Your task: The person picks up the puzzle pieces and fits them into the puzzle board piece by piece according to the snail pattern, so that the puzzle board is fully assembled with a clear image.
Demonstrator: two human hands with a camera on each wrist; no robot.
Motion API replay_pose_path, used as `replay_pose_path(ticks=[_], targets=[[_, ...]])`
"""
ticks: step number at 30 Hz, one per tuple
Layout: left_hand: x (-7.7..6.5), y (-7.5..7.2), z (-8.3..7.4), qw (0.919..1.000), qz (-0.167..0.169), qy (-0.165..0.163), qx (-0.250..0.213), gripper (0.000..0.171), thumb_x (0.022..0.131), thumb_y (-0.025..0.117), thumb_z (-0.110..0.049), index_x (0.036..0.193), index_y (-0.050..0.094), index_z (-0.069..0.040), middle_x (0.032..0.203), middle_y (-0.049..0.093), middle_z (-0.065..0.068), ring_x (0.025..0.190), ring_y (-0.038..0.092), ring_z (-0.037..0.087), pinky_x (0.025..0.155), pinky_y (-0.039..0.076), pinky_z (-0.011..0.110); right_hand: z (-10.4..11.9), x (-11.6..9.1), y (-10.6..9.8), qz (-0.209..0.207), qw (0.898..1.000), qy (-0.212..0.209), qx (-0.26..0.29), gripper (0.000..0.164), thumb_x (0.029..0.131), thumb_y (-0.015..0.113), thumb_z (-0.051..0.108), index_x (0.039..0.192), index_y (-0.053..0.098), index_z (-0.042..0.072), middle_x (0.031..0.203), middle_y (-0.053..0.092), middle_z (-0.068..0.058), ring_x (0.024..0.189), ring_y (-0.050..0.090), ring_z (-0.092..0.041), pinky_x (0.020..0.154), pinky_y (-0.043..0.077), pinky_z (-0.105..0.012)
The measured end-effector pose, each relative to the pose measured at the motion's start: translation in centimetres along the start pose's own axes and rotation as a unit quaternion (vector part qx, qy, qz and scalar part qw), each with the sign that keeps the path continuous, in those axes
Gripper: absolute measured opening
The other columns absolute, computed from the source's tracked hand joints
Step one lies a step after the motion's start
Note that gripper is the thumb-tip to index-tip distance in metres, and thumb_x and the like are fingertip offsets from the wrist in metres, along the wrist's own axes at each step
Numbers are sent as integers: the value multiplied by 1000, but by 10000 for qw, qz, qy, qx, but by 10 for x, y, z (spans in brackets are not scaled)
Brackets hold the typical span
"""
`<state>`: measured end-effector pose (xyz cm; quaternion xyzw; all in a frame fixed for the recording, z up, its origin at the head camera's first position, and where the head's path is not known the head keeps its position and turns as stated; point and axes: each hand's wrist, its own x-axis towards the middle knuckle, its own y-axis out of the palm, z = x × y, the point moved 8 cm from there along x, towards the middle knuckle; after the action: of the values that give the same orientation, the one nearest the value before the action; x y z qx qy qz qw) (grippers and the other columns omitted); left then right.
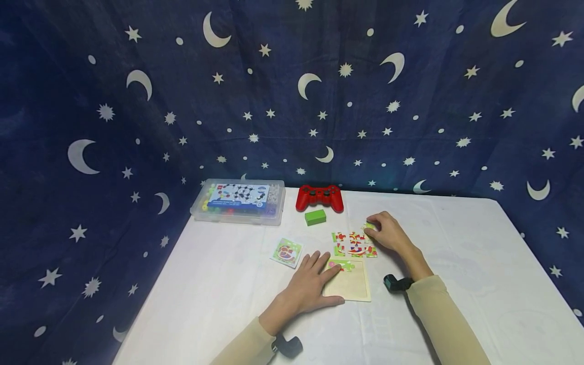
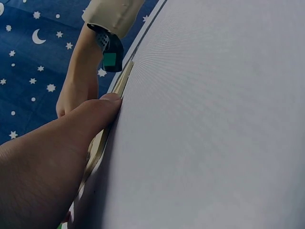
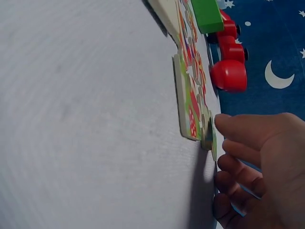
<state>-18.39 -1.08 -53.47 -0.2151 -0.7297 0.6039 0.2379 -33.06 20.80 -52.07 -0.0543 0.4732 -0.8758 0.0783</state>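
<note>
My left hand [image 1: 312, 284] lies spread over the left side of a square wooden puzzle tray [image 1: 353, 288], its thumb along the near edge. In the left wrist view that thumb [image 2: 102, 112] presses on the tray's rim. A few joined green and pink puzzle pieces [image 1: 348, 265] sit along the tray's far side, partly under the fingers. Beyond the tray, several loose fruit-patterned pieces [image 1: 356, 249] are grouped on the table. At their far right corner, my right hand [image 1: 388, 233] pinches a green puzzle piece [image 1: 367, 226] between thumb and fingers; it shows edge-on in the right wrist view.
A finished-looking picture square [image 1: 287, 252] lies left of the tray. Farther back are a green block [image 1: 315, 217], a red game controller [image 1: 319, 198] and a clear plastic case [image 1: 238, 202] of coloured parts. A starry curtain [image 1: 292, 101] hangs behind the white table [image 1: 219, 284].
</note>
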Motion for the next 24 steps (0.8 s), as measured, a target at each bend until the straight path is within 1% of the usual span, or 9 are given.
replay_pose_path(ticks=[8,15,20,24], targets=[[0,1,0,10000,15,2,28,80,89,45,-78,153,42,-32,164,32,9,151,31,34,124,29,51,-2,1,3,89,9999,86,-40,40,93,69,21,125,65,-3,118,56,-21,100,54,-31,92,50,-50],[-1,1,-1,10000,-2,35,89,80,89,45,-78,153,42,-32,163,33,9,151,32,34,124,29,51,-1,2,4,148,9998,107,-12,36,96,66,17,125,65,-3,117,56,-21,99,55,-30,91,50,-48],[-1,1,0,10000,35,-4,46,80,89,45,-78,153,41,-32,164,31,8,151,31,34,124,29,51,-1,4,3,231,9994,220,-129,44,94,70,26,126,64,-4,118,56,-22,99,54,-31,91,50,-50],[0,0,0,10000,21,-14,26,79,89,46,-78,153,41,-32,164,31,8,152,30,34,125,28,51,0,6,3,323,9988,345,-118,47,92,71,27,127,63,-4,121,54,-23,104,53,-33,98,49,-54]])
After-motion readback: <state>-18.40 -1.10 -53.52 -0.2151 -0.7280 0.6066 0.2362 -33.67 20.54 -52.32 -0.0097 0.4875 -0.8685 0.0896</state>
